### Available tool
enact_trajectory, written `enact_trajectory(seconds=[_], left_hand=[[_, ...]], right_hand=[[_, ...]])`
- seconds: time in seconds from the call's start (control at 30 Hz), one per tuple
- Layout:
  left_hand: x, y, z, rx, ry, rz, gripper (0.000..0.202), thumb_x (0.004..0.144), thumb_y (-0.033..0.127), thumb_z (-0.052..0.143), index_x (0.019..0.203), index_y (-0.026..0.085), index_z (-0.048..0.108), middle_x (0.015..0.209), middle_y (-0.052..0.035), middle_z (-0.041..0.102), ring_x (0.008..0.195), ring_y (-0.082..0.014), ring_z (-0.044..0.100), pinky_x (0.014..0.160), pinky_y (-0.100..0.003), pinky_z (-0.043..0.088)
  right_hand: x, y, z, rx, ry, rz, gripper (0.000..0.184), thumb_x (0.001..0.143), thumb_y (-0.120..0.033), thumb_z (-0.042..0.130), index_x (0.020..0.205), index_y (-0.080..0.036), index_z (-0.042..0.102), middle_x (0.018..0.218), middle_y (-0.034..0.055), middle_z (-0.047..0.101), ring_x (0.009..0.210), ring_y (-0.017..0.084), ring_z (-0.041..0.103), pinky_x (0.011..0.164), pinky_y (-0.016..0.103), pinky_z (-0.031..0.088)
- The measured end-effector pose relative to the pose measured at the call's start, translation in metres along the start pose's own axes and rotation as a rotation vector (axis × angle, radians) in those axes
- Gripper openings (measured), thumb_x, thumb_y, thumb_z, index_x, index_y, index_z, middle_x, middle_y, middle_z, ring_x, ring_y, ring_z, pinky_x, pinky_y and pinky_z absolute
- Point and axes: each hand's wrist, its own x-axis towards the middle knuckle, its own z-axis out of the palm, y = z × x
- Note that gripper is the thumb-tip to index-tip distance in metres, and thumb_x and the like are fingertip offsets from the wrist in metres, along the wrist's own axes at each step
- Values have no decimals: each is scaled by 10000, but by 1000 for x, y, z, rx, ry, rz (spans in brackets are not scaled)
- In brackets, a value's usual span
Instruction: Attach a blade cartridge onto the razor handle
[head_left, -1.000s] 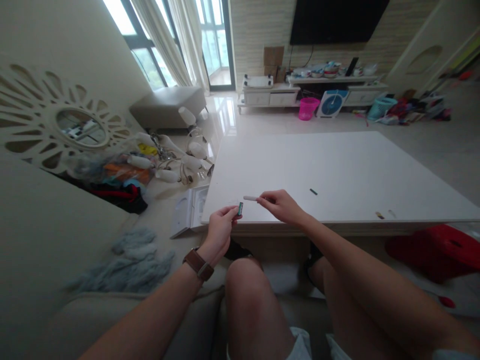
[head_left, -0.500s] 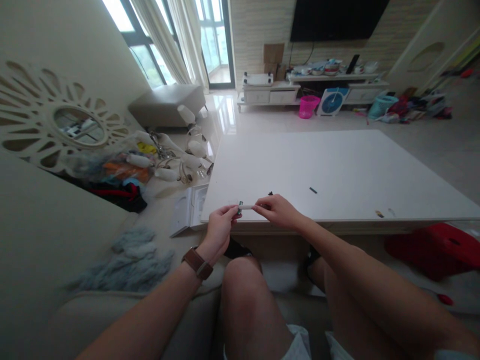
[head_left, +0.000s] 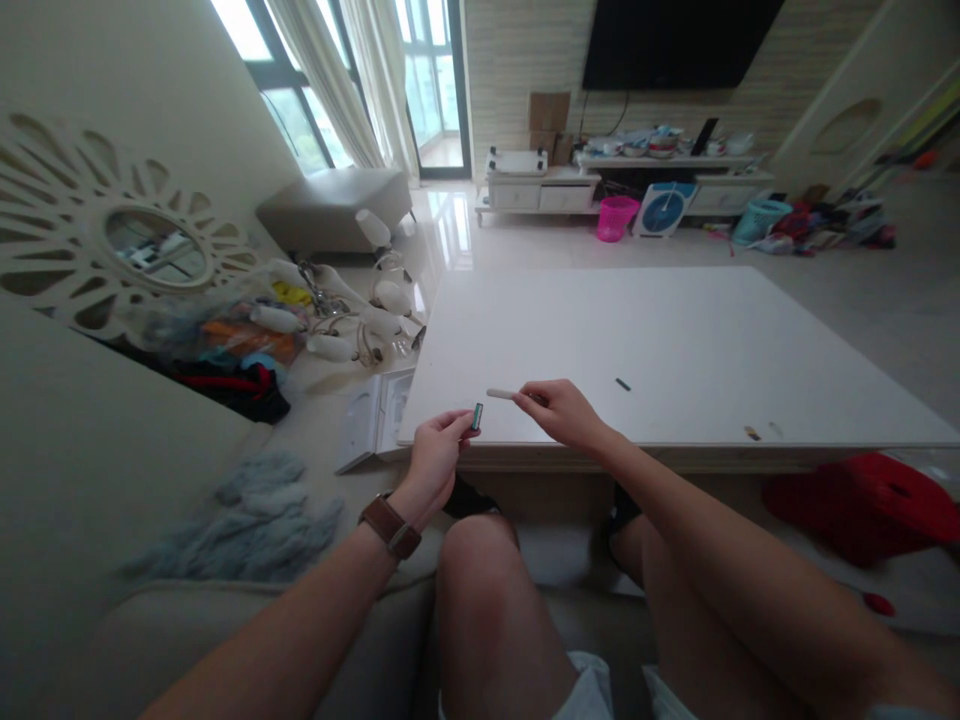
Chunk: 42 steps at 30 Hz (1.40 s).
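Observation:
I sit at a low white table (head_left: pixel 675 330). My left hand (head_left: pixel 433 455), with a brown watch strap at the wrist, pinches a small teal-green piece (head_left: pixel 477 416) upright at the table's near edge. My right hand (head_left: pixel 564 410) pinches one end of a short white stick (head_left: pixel 501 394), which points left and ends just above and to the right of the green piece. The two are slightly apart. A small dark sliver (head_left: pixel 622 384) lies on the table to the right of my right hand.
A white chandelier (head_left: pixel 352 315) and a white tray (head_left: pixel 375 420) lie on the floor left of the table. A red stool (head_left: pixel 862 495) is at the right. Blue-grey fluff (head_left: pixel 247 520) rests on the sofa. A TV stand (head_left: pixel 622 180) and pink bin (head_left: pixel 613 216) are far off.
Half a second ago the stick's tip touched the green piece in my left hand. My right hand has since drawn the stick up and to the right, away from it.

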Motion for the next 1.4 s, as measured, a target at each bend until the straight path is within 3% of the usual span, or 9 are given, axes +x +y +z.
enact_trajectory(seconds=[0.13, 0.33, 0.5, 0.67, 0.87, 1.03, 1.23, 1.4], left_hand=[[1, -1, -1, 4, -2, -1, 270, 550, 308, 823, 750, 145, 743, 731, -38, 684, 683, -124, 603, 639, -238, 350], [1, -1, -1, -19, -5, 0, 271, 543, 304, 833, 740, 143, 742, 764, -48, 695, 682, -119, 599, 643, -238, 360], [0, 0, 0, -5, -7, 1, 250, 565, 302, 821, 744, 147, 739, 742, -48, 692, 681, -122, 598, 642, -241, 360], [0, 0, 0, -1, 3, -6, 261, 555, 305, 825, 744, 146, 741, 767, -54, 701, 681, -118, 600, 638, -238, 356], [-1, 0, 0, -3, -7, 3, 244, 563, 297, 818, 739, 148, 739, 740, -51, 694, 677, -122, 599, 635, -239, 362], [-1, 0, 0, -2, -8, 5, 260, 555, 306, 826, 740, 146, 739, 780, -65, 706, 690, -127, 602, 634, -239, 364], [0, -1, -1, -1, -8, 6, 252, 560, 305, 816, 742, 147, 739, 738, -46, 686, 677, -125, 600, 637, -242, 358], [-1, 0, 0, -6, -2, -5, 258, 547, 305, 827, 729, 147, 734, 765, -49, 696, 676, -117, 594, 636, -241, 358]], right_hand=[[0, -2, 2, 36, -116, -74, 355, 965, -424, 528, 800, -162, 703, 592, -13, 525, 560, 102, 412, 568, 248, 244], [1, -3, 3, -7, -21, -56, 374, 979, -422, 508, 781, -161, 688, 596, -13, 524, 564, 99, 414, 572, 253, 242], [0, -2, 3, 24, -118, -108, 344, 968, -407, 533, 799, -160, 703, 592, -16, 528, 559, 98, 415, 568, 249, 245], [2, -1, 2, 15, -11, -50, 366, 980, -419, 505, 812, -160, 701, 595, -9, 524, 568, 107, 413, 575, 258, 237], [1, -1, 4, 48, -123, -96, 353, 970, -424, 522, 848, -159, 720, 622, -4, 553, 582, 110, 422, 586, 253, 256], [3, 1, 3, 56, -52, -83, 367, 985, -417, 496, 851, -154, 713, 637, 0, 554, 594, 111, 425, 590, 254, 256], [1, -2, 5, 57, -144, -116, 350, 968, -417, 531, 842, -152, 722, 602, -15, 533, 570, 102, 412, 577, 249, 254], [3, 1, 3, 32, -48, -49, 378, 976, -430, 508, 808, -153, 702, 616, -5, 537, 584, 109, 419, 578, 256, 244]])
